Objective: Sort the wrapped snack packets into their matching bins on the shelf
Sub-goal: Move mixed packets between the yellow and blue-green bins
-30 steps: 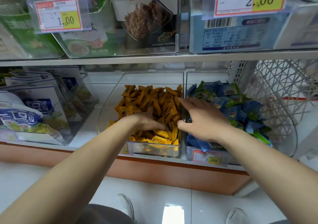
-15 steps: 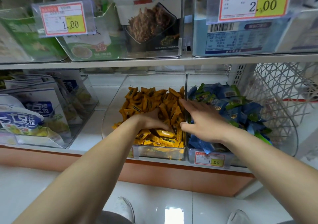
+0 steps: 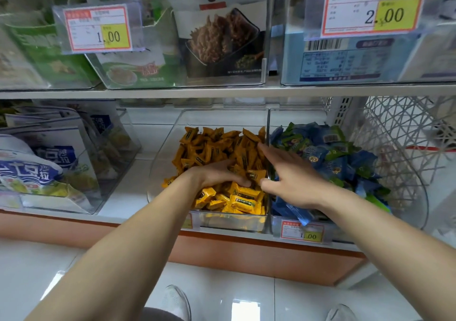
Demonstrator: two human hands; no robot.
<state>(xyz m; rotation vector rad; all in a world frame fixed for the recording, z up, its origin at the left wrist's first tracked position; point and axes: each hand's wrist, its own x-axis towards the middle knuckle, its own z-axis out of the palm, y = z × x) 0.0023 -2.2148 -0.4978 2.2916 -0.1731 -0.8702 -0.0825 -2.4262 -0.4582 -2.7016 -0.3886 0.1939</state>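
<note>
Two clear bins stand side by side on the lower shelf. The left bin (image 3: 170, 148) holds a heap of orange-yellow snack packets (image 3: 217, 148). The right bin (image 3: 296, 118) holds blue and green packets (image 3: 345, 157). My left hand (image 3: 217, 175) lies palm down inside the yellow bin, fingers curled into the packets; whether it grips one is hidden. My right hand (image 3: 291, 175) hovers over the wall between the bins, fingers spread, index finger over the yellow heap, thumb pointing left toward my left hand's fingertips.
A clear bin of large white-and-blue bags (image 3: 44, 172) stands at the left. A white wire basket (image 3: 404, 133) is at the right. The upper shelf (image 3: 222, 91) carries bins with price tags (image 3: 98, 29). Below are a white tiled floor and my shoes (image 3: 175, 301).
The view has tilted down slightly, so the shelf sits lower in frame. Both hands stay in nearly the same place on the bins; my right hand's fingers have spread a little wider.
</note>
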